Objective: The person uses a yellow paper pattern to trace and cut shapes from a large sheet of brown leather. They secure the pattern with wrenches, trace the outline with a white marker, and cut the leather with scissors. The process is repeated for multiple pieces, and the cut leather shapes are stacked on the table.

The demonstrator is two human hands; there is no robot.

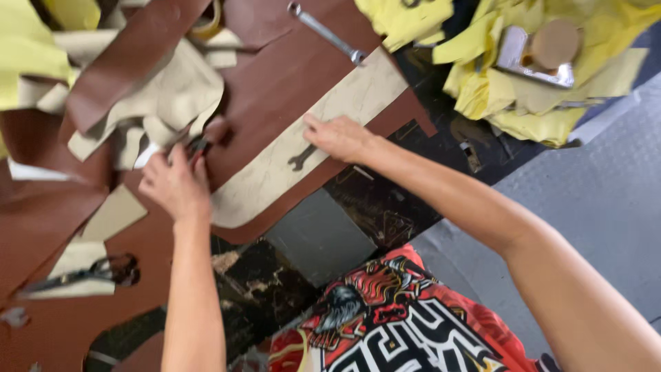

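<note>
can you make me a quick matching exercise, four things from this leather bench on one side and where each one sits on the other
Things:
1. long wrench
2. small wrench
3. scissors
4. right hand

Places:
A. lower left, on a pale scrap
B. top centre, on the brown leather
C. pressing on the cream pattern piece
D. on the cream pattern piece, just below the right hand

Pairs: 1-B, 2-D, 3-A, 4-C

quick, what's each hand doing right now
Left hand: closed around a dark-handled tool at the brown leather.
Right hand: open, fingers flat on the beige pattern piece.
</note>
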